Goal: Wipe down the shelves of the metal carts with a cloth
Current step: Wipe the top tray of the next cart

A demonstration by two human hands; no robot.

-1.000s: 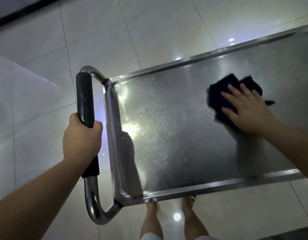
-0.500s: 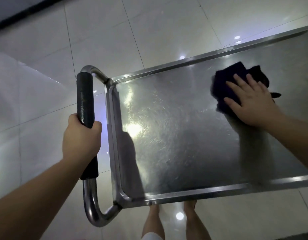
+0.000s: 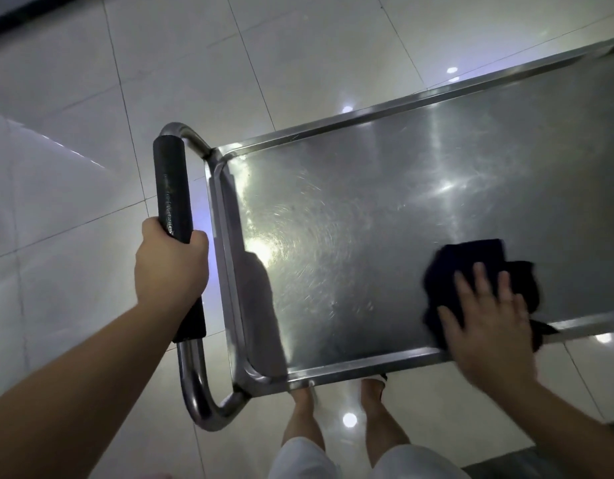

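Note:
The top shelf [image 3: 350, 236] of a stainless steel cart fills the middle of the head view, shiny and scratched. A dark cloth [image 3: 471, 264] lies bunched on the shelf near its front rim, at the right. My right hand [image 3: 488, 323] presses flat on the cloth with straight, spread fingers and reaches over the front rim. My left hand [image 3: 169, 267] grips the black foam sleeve of the cart's push handle [image 3: 169, 188] at the left end, fingers curled round it.
Glossy white floor tiles [image 3: 298, 46] surround the cart, with ceiling lights mirrored in them. My two feet [image 3: 340, 406] stand just below the shelf's front rim [image 3: 367, 364]. A dark strip [image 3: 29, 19] runs along the floor at the top left.
My right hand has dragged the cloth from the far side of the shelf back to the front rim. My left hand has kept its grip on the handle.

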